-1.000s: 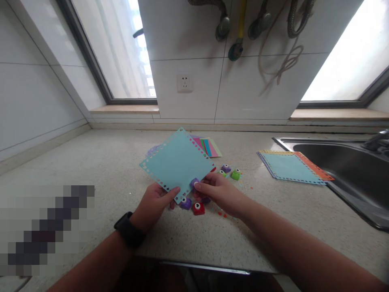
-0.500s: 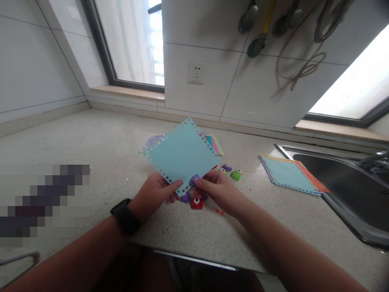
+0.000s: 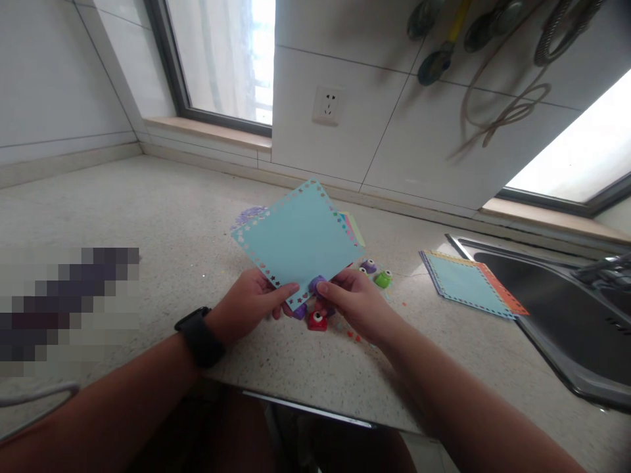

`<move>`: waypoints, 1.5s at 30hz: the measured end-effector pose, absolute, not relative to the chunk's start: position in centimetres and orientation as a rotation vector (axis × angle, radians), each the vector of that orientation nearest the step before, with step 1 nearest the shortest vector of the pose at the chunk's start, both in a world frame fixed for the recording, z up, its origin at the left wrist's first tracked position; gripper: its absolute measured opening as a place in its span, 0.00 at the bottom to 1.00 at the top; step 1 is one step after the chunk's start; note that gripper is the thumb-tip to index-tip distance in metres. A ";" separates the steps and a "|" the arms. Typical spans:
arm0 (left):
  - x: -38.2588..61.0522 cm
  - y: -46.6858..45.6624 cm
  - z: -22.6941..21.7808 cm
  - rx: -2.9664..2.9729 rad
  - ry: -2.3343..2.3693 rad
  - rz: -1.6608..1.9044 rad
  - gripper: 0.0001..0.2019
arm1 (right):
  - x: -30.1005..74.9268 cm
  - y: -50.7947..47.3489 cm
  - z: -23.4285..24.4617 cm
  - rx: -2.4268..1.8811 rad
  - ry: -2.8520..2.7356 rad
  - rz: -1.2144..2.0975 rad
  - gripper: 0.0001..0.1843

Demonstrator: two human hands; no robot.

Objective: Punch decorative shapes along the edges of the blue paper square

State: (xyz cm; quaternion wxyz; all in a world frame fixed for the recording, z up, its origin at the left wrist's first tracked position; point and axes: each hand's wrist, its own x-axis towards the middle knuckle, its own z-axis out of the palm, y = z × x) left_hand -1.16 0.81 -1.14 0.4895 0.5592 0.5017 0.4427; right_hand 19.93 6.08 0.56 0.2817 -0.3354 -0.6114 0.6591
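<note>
A light blue sheet of paper is held tilted above the counter, with small star, heart and flower holes along its edges. My left hand pinches its lower left edge, thumb on top. In my right hand is a purple craft punch, thumb pressed on it, at the paper's lower right edge. Beneath the hands lie a red craft punch and another purple punch, partly hidden. Beyond my right hand sit a green punch and a purple punch.
Purple paper shreds and coloured sheets lie behind the held paper. To the right, a stack of punched sheets rests beside the metal sink. Small orange cut-outs are scattered on the counter.
The camera view has shifted slightly. Both hands keep their hold on the paper and the purple punch, with the punch still at the lower right edge.
</note>
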 end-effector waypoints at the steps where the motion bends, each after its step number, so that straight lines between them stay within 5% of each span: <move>1: -1.1 0.8 -1.2 1.357 1.225 1.075 0.16 | 19.9 6.1 0.6 -0.897 -1.643 1.762 0.18; 45: -0.9 0.6 -0.7 1.320 1.237 1.053 0.12 | 19.8 6.1 0.9 -0.856 -1.653 1.749 0.17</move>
